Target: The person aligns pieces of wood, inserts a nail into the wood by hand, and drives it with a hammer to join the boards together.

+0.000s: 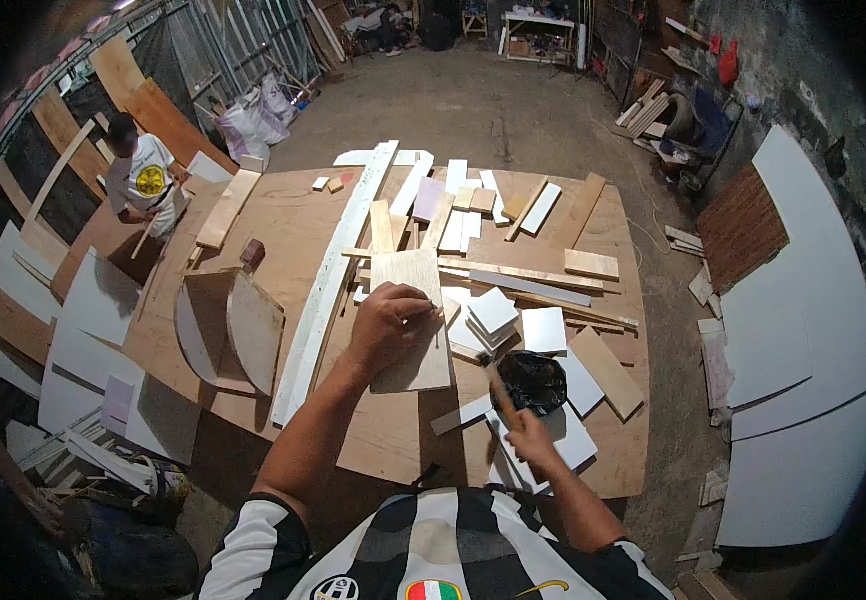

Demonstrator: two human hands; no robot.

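Observation:
My left hand (393,322) rests over a pale wooden board (411,374), its thumb and fingers pinched together near the board's right edge. Whatever they pinch is too small to make out. A hammer (498,388) with a wooden handle is gripped in my right hand (529,438), its dark head up and to the left, beside a black plastic bag (541,378). The board lies across other wood strips. White square pieces (493,312) are stacked to the right of it, above the bag.
On the large plywood table (373,440) lie a long white plank (338,275), a curved-sided wooden piece (231,330) and several offcuts (591,264). Another person (148,175) stands at the far left, holding a stick. White panels (803,340) lean at the right.

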